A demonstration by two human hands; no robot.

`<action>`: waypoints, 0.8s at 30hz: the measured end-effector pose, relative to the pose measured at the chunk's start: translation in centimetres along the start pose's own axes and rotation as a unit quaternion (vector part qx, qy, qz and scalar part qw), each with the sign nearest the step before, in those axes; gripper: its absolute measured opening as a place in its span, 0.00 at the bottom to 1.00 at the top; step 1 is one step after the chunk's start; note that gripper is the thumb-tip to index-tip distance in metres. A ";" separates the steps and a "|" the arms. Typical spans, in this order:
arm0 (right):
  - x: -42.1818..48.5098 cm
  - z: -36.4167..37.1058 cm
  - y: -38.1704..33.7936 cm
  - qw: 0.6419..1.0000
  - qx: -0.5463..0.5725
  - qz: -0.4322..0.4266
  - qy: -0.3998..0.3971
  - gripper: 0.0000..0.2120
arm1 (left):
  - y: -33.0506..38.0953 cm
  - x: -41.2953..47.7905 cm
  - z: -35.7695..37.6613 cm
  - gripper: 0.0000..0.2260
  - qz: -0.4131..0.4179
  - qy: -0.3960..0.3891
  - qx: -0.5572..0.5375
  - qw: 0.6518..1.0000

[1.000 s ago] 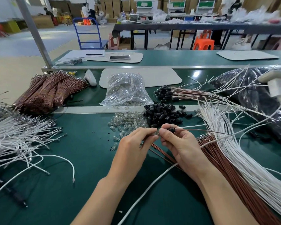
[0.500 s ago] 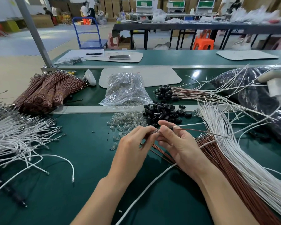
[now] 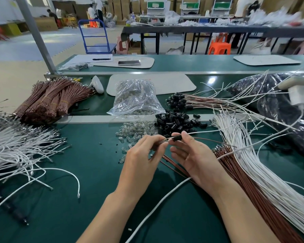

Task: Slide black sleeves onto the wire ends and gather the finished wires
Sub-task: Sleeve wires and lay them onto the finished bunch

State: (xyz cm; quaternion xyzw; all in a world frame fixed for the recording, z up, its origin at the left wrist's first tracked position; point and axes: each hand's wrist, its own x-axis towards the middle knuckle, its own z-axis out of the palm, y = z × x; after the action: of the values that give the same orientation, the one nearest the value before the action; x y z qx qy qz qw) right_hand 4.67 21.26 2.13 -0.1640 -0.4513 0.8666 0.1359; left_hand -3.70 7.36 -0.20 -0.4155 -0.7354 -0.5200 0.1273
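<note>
Green bench matting (image 3: pixel 88 172) is seen under both hands. A wire end (image 3: pixel 168 139) is pinched between thumb and forefinger of the left hand (image 3: pixel 142 158). Just beside it, at 3 o'clock, a black sleeve (image 3: pixel 176 138) threaded on a white wire (image 3: pixel 205 131) is pinched by thumb and forefinger of the right hand (image 3: pixel 193 155), whose other fingers are loosely spread. Loose sleeves (image 3: pixel 175 122) are heaped just beyond at 12 o'clock; sleeved wires (image 3: pixel 200 102) are laid farther off, at 1 o'clock.

Both forearms enter from bottom of frame, hands meeting at centre. L hand (image 3: pixel 142 162), back to camera, pinches wire end (image 3: pixel 166 140) w/ thumb & index. R hand (image 3: pixel 197 158), palm turned inward, pinches black sleeve (image 3: pixel 176 138), other fingers loosely spread.
</note>
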 end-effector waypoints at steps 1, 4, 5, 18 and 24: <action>0.0 0.0 0.0 1.000 0.000 0.000 0.005 0.13 | 0.0 0.0 0.0 0.04 0.001 -0.002 0.000 1.000; 0.1 0.0 0.2 1.000 -0.004 -0.002 0.012 0.13 | 0.2 -0.1 0.0 0.04 0.008 -0.012 0.005 1.000; 0.2 0.1 0.3 1.000 -0.007 -0.003 0.012 0.14 | 0.2 -0.1 0.0 0.05 0.008 -0.015 0.004 1.000; 0.1 0.2 0.8 0.999 -0.040 -0.014 -0.015 0.15 | 0.2 -0.2 0.0 0.06 -0.026 -0.025 -0.021 0.999; -0.1 0.2 0.7 0.998 -0.054 -0.013 -0.023 0.17 | 0.0 -0.2 0.1 0.07 -0.045 -0.023 -0.034 0.998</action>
State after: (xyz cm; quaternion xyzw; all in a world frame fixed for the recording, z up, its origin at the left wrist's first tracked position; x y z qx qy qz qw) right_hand 4.59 20.67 1.64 -0.1451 -0.5027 0.8426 0.1277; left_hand -3.57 7.30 -0.40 -0.3977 -0.7381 -0.5401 0.0726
